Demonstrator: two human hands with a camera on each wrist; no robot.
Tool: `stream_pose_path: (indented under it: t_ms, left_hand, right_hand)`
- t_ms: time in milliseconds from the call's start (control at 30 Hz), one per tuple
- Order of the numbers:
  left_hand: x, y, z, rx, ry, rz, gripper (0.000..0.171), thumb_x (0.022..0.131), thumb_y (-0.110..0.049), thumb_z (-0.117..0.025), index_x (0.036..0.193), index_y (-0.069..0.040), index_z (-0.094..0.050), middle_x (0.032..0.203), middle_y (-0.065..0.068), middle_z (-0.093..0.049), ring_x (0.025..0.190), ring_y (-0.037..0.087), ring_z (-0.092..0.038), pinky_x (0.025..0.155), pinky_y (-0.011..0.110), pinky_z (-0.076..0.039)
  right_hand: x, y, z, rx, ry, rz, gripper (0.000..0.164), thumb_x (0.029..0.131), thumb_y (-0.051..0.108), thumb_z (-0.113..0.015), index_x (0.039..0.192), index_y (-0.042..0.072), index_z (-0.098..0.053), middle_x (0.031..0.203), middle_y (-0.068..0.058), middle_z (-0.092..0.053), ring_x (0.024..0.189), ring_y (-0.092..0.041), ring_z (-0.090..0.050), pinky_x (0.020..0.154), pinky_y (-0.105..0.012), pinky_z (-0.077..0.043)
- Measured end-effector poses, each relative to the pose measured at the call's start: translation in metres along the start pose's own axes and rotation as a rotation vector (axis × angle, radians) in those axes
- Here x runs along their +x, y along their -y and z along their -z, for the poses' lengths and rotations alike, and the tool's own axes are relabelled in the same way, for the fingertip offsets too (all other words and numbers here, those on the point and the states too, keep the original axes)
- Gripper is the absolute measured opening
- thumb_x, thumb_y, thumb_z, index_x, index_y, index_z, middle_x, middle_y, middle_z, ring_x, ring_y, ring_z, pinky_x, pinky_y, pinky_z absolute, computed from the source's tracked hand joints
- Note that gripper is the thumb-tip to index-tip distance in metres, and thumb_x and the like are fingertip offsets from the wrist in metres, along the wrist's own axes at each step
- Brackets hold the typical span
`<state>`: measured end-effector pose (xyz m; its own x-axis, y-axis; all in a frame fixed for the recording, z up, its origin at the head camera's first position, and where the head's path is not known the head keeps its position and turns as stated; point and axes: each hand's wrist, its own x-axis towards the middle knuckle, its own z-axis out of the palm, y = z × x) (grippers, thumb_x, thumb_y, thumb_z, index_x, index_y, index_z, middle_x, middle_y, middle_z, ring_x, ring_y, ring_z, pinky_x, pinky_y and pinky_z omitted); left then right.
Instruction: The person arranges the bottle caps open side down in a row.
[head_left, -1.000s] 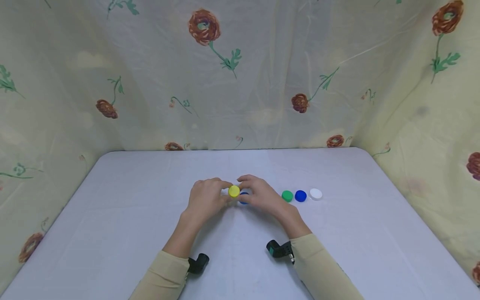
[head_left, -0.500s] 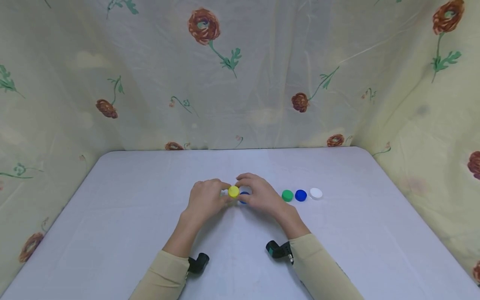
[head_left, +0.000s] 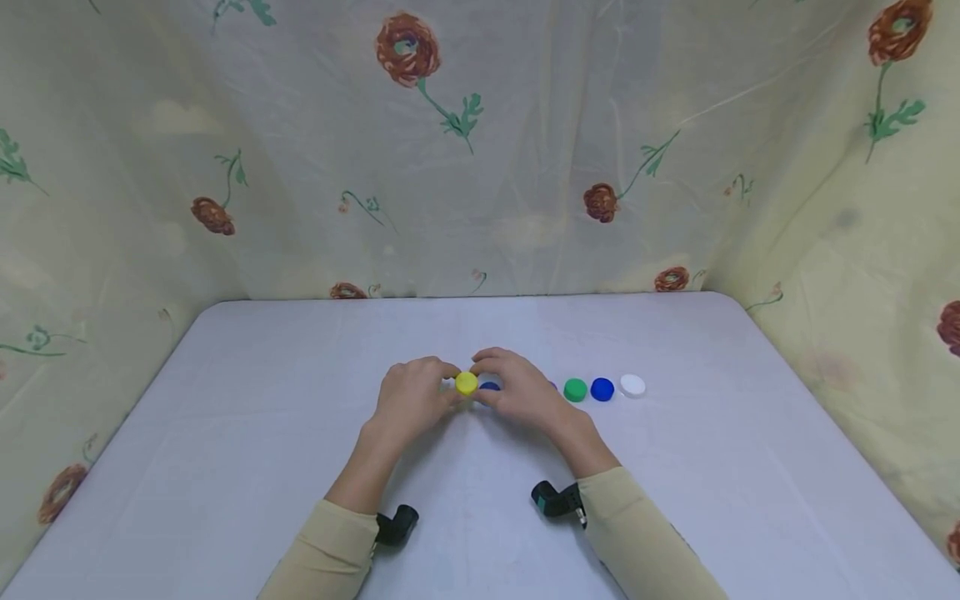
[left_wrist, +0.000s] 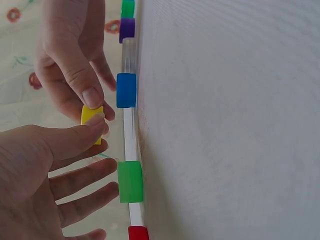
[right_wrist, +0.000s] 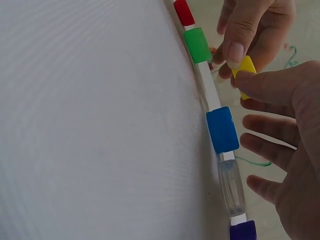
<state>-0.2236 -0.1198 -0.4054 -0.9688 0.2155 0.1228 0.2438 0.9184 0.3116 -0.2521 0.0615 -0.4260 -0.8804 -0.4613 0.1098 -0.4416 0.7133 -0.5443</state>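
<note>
A small yellow bottle cap point(head_left: 466, 383) is held just above the table, between the two hands. My left hand point(head_left: 412, 396) pinches its left side with thumb and index finger, the other fingers spread loosely in the left wrist view. From the opposite side, my right hand point(head_left: 525, 387) pinches the same cap. Below the right hand's fingers a blue cap point(right_wrist: 223, 130) sits on the table. A green cap point(left_wrist: 130, 181) and a red cap point(left_wrist: 138, 233) lie by the left hand; the head view hides them behind it. A clear ridged cap point(right_wrist: 232, 187) stands beyond the blue one.
To the right of the right hand, a green cap point(head_left: 575, 389), a blue cap point(head_left: 602, 389) and a white cap point(head_left: 632, 386) lie in a row. A purple cap point(right_wrist: 243, 230) is mostly hidden by the hand in the head view. Floral cloth point(head_left: 480, 217) hangs behind the table point(head_left: 225, 467).
Both hands keep their pinch on the yellow cap, which has shifted very slightly left. A sliver of purple cap now shows beside the right hand.
</note>
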Motion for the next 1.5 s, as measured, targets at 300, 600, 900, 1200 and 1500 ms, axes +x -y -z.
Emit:
stream_pose_path:
  t_ms: [300, 600, 900, 1200, 1500]
  left_hand:
    - [-0.0002, 0.0015, 0.0004, 0.012, 0.034, -0.009, 0.033, 0.087, -0.034, -0.077, 0.116, -0.019, -0.075, 0.116, 0.003, -0.074, 0.108, 0.023, -0.069, 0.089, 0.042, -0.054]
    - [0.0004, 0.0021, -0.0014, 0.025, 0.057, 0.002, 0.035, 0.087, -0.035, -0.076, 0.117, -0.019, -0.074, 0.116, 0.004, -0.074, 0.108, 0.023, -0.069, 0.089, 0.043, -0.054]
    - [0.0002, 0.0032, -0.0032, 0.030, 0.073, 0.006, 0.036, 0.086, -0.036, -0.077, 0.118, -0.020, -0.074, 0.115, 0.003, -0.073, 0.108, 0.025, -0.068, 0.087, 0.044, -0.054]
    - [0.0010, 0.0048, -0.0045, 0.015, 0.069, 0.018, 0.035, 0.086, -0.036, -0.077, 0.116, -0.020, -0.075, 0.115, 0.003, -0.072, 0.108, 0.025, -0.068, 0.087, 0.044, -0.054]
    - [0.0008, 0.0037, -0.0043, 0.001, 0.078, 0.029, 0.035, 0.085, -0.034, -0.078, 0.116, -0.017, -0.075, 0.117, 0.005, -0.071, 0.108, 0.026, -0.067, 0.085, 0.043, -0.056]
  right_hand:
    - [-0.0001, 0.0001, -0.0019, -0.008, 0.024, -0.017, 0.027, 0.093, 0.026, -0.069, 0.117, 0.014, -0.071, 0.140, -0.005, -0.059, 0.137, -0.026, -0.050, 0.116, -0.046, -0.039]
    - [0.0003, -0.0012, -0.0054, -0.012, 0.041, -0.042, 0.028, 0.093, 0.027, -0.069, 0.118, 0.015, -0.071, 0.139, -0.005, -0.060, 0.135, -0.025, -0.052, 0.115, -0.044, -0.040]
    - [0.0002, 0.0015, -0.0075, 0.005, 0.045, -0.050, 0.027, 0.093, 0.028, -0.069, 0.116, 0.015, -0.071, 0.133, -0.003, -0.064, 0.130, -0.023, -0.055, 0.113, -0.043, -0.043]
    - [0.0011, 0.0030, -0.0078, -0.004, 0.042, -0.055, 0.024, 0.092, 0.028, -0.070, 0.114, 0.017, -0.071, 0.124, 0.001, -0.067, 0.124, -0.020, -0.059, 0.109, -0.041, -0.045]
    - [0.0004, 0.0021, -0.0083, -0.002, 0.032, -0.047, 0.022, 0.092, 0.025, -0.070, 0.113, 0.017, -0.072, 0.122, 0.000, -0.068, 0.123, -0.021, -0.060, 0.108, -0.041, -0.046]
